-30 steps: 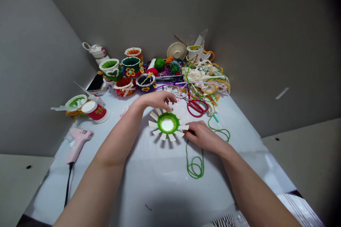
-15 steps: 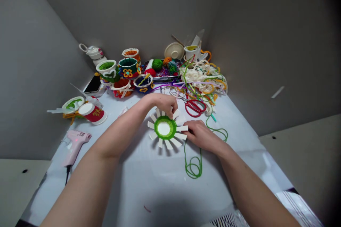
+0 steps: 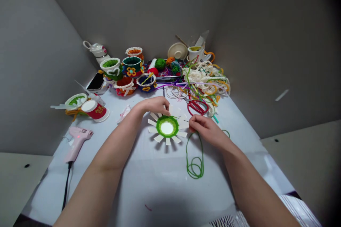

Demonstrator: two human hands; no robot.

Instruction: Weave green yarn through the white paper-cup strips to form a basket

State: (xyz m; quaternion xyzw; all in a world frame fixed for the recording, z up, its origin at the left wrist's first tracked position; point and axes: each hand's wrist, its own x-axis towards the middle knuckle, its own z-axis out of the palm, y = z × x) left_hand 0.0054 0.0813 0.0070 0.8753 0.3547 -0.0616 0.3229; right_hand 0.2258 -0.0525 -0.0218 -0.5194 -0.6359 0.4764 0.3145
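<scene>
A paper cup (image 3: 158,138) cut into splayed white strips stands in the middle of the table, with light and dark green yarn woven round its base. My left hand (image 3: 157,105) is closed on the cup's far edge, thumb and finger pinching at the strips there. Just right of the cup, my right hand (image 3: 200,125) pinches green yarn (image 3: 195,167). A short length of it runs taut toward the cup between my hands. The rest hangs below my right hand and lies in loose loops on the table.
Red-handled scissors (image 3: 197,107) lie beyond my right hand. At left are a pink glue gun (image 3: 78,143) and a red-and-white paper cup (image 3: 96,110). Decorated woven baskets (image 3: 132,67), yarn balls (image 3: 160,64) and a tangled pile of yarn (image 3: 204,76) line the back.
My right hand has moved from the strips slightly up and right, drawing a yarn length straight. My left hand has shifted left along the cup's far edge. The cup has turned slightly.
</scene>
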